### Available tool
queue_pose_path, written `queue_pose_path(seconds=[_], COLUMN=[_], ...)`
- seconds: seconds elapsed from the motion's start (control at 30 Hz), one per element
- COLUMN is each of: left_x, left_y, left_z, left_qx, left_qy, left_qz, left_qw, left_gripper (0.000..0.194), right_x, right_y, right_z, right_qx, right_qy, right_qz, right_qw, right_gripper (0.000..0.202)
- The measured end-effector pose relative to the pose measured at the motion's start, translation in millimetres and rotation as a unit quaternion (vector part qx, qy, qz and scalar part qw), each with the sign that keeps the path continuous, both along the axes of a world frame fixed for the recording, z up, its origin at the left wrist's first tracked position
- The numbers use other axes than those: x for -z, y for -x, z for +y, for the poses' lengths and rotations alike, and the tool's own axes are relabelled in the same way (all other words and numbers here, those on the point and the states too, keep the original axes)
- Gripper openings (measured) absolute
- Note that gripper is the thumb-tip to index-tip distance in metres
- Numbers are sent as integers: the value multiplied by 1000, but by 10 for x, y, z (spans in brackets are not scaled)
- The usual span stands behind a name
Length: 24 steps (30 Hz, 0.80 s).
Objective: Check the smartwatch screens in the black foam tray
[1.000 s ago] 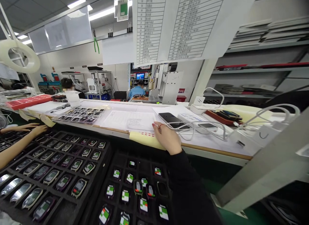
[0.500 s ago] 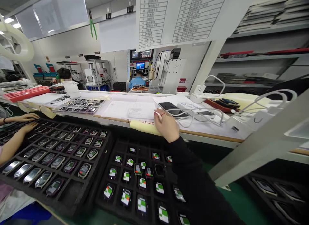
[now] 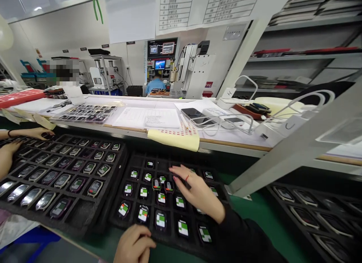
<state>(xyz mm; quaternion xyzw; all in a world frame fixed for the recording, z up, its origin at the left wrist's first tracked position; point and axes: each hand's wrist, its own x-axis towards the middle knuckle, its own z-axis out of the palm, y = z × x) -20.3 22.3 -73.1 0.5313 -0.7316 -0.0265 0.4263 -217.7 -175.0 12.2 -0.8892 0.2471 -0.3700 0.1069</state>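
Over the right part of a black foam tray (image 3: 165, 230) my right hand (image 3: 195, 189) is open, its fingers stretched out and nothing seen in them. The fingertips are close to two smartwatches, a green-rimmed smartwatch (image 3: 156, 184) and a dark smartwatch (image 3: 169, 186), which lie across the dividers on top of others. Several watches in the tray show green and white blocks on their screens, such as a lit watch (image 3: 161, 220) in the front row. My left hand (image 3: 134, 245) is at the tray's front edge, fingers loosely bent and partly apart, with no object visible in it.
A second foam tray (image 3: 80, 219) of watches stands left, where a co-worker's hands (image 3: 35, 133) work. On the shelf behind lie a yellow sheet (image 3: 173, 139), papers (image 3: 147, 118), a phone (image 3: 196, 116) and white cables (image 3: 249, 123). A slanted white post (image 3: 271, 157) rises at right.
My right hand has come down from the shelf to above the tray, no longer holding the white striped stick-like thing. My left hand has entered at the bottom. The view has tilted down.
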Motion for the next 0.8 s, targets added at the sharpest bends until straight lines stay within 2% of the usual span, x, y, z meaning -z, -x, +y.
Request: queue_pose_path(seconds=[0.07, 0.13, 0.23, 0.3, 0.4, 0.53, 0.67, 0.8], left_x=[-242, -446, -586, -555, -399, -240, -231, -204], left_y=[-28, -51, -75, -84, -94, -116, -115, -65], left_z=[-234, -523, -955, -1177, -1361, -1399, -1388, -1397], left_qx=[6, -20, -33, -30, -57, -85, -105, -119], left_qy=[-10, -56, -124, -140, -146, -159, -153, -164], left_qz=[-9, -19, -45, -54, -35, 26, 59, 38], left_qw=[1000, 998, 991, 988, 987, 983, 981, 979], left_gripper=[27, 29, 33, 37, 38, 33, 29, 28], right_x=[241, 426, 588, 646, 703, 748, 761, 776], right_y=[55, 82, 71, 42, 2, 13, 50, 47], right_z=[102, 177, 255, 295, 339, 347, 321, 323], right_qx=[10, 27, 58, 63, 56, 80, 94, 86], right_qy=[-33, -69, -81, -52, -13, -23, -26, -30], right_qz=[12, 3, -42, -71, -97, -127, -140, -135], right_qw=[999, 997, 994, 994, 994, 988, 985, 987], right_gripper=[31, 32, 32, 33, 36, 36, 34, 31])
